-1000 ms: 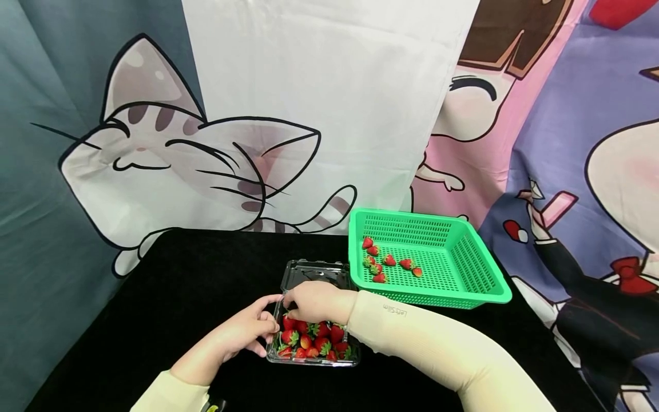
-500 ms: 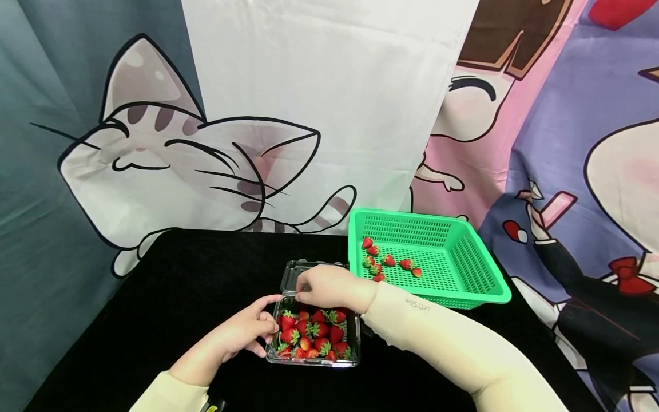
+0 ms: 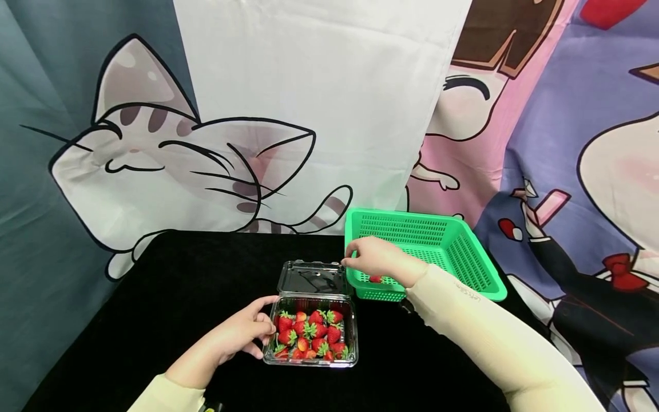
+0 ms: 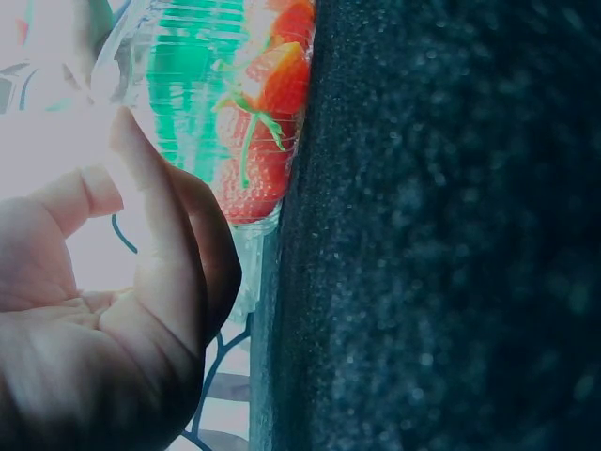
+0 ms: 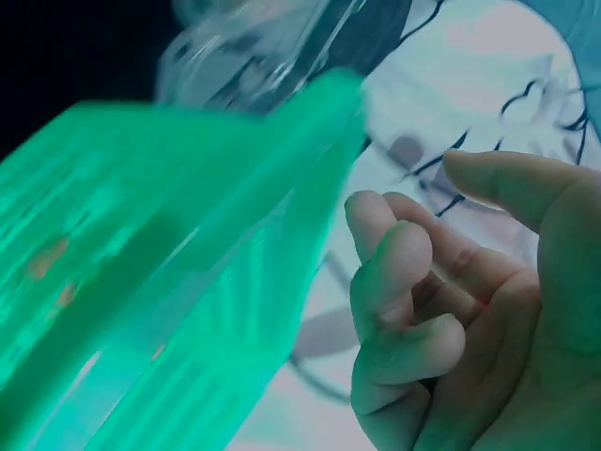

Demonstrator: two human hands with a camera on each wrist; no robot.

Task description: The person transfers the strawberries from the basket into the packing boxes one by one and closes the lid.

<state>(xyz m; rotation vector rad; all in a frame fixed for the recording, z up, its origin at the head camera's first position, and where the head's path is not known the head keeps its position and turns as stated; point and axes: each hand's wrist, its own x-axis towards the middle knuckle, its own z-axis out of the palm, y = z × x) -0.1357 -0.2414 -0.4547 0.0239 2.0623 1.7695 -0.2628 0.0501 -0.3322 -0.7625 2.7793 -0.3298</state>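
A clear plastic clamshell box [image 3: 352,342] stands on the black cloth, its lid [image 3: 309,278] laid back behind it. Red strawberries [image 3: 318,331] with green leaves fill much of its base. My left hand [image 3: 242,332] holds the box by its left side, fingers at the rim; the left wrist view shows them bent beside the clear wall [image 4: 178,85]. Over the near left edge of the green basket [image 3: 465,252] is my right hand [image 3: 378,256], fingers loosely bent. The right wrist view shows nothing between that hand's thumb and fingers [image 5: 404,263].
One strawberry [image 3: 376,278] shows inside the basket below my right hand; hand and arm hide the other berries there. The basket stands right of and behind the box. A printed curtain [image 3: 309,86] hangs behind the black-covered table [image 3: 206,269].
My right hand has moved up and right from above the strawberries in the box, past the lid, to the basket. My left hand has kept its place at the box.
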